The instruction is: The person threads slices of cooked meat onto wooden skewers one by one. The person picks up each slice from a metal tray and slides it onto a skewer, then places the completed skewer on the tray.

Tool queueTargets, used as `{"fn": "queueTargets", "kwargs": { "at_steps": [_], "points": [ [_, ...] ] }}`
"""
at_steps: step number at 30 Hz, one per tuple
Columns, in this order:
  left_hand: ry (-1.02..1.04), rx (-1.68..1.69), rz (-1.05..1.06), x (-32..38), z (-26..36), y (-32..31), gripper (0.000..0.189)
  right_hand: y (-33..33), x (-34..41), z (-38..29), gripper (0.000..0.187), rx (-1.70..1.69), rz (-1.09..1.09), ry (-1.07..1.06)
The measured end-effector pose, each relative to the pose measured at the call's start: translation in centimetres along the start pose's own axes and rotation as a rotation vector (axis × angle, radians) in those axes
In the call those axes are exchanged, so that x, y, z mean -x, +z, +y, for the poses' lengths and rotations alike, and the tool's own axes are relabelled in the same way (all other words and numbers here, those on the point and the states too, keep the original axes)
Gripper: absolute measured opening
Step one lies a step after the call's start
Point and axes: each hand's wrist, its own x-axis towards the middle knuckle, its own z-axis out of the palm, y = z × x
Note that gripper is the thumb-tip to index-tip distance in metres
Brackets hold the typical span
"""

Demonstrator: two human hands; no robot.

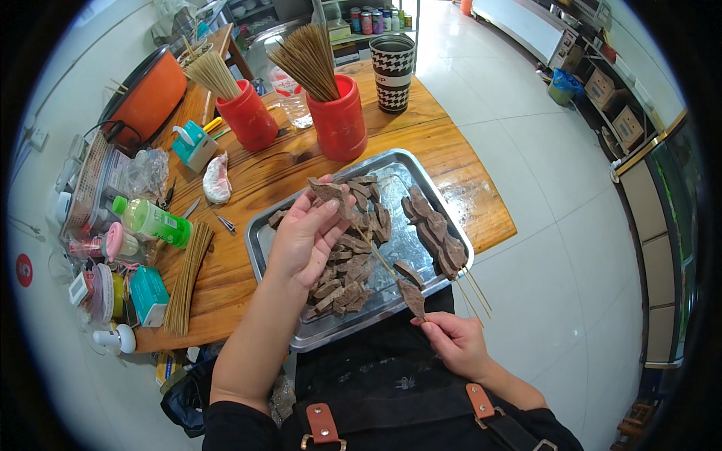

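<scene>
A rectangular metal tray [401,163] lies on the wooden table, bearing a loose pile of brown meat-like slices [344,282]. Above its far-left part, my left hand [310,231] holds one brown slice [330,197] between thumb and fingers. A thin bamboo skewer [375,250] runs from near that slice down to my right hand [451,341], which grips its lower end at the tray's near edge. On the skewer, just above my right fingers, sits a threaded slice [411,299]. Several filled skewers [434,228] lie along the tray's right side, their bare ends past the rim.
Two red plastic containers [338,127] of skewers, a water bottle [291,98] and a patterned cup [393,76] stand beyond the tray. Left are a skewer bundle [189,282], a green-labelled bottle [155,221], tissue packs [149,296] and a knife [192,207].
</scene>
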Motion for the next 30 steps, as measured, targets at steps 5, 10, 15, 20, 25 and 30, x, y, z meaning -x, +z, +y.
{"fn": "queueTargets", "kwargs": {
  "at_steps": [5, 10, 15, 20, 25, 30],
  "points": [
    [0.005, -0.035, -0.017, 0.6, 0.1, 0.5, 0.041, 0.0, 0.0, 0.0, 0.017, 0.013, -0.015, 0.016],
    [0.044, -0.117, -0.066, 1.1, 0.2, 0.9, 0.041, -0.2, 0.0, -0.1, 0.017, 0.022, -0.021, 0.035],
    [-0.01, -0.205, -0.137, 1.7, 0.6, 1.4, 0.041, -0.1, 0.0, -0.2, 0.017, 0.031, -0.012, 0.003],
    [-0.061, -0.302, -0.174, 2.6, 0.0, 2.0, 0.042, 0.1, -0.3, -0.2, 0.016, 0.038, -0.007, -0.007],
    [0.011, -0.219, -0.133, 2.1, -0.1, 1.8, 0.032, 0.1, -0.5, -0.1, 0.016, 0.007, 0.017, -0.001],
    [0.043, -0.203, -0.118, 1.7, 0.4, 1.2, 0.026, 0.1, -0.5, -0.2, 0.017, 0.024, 0.014, -0.029]
  ]
}}
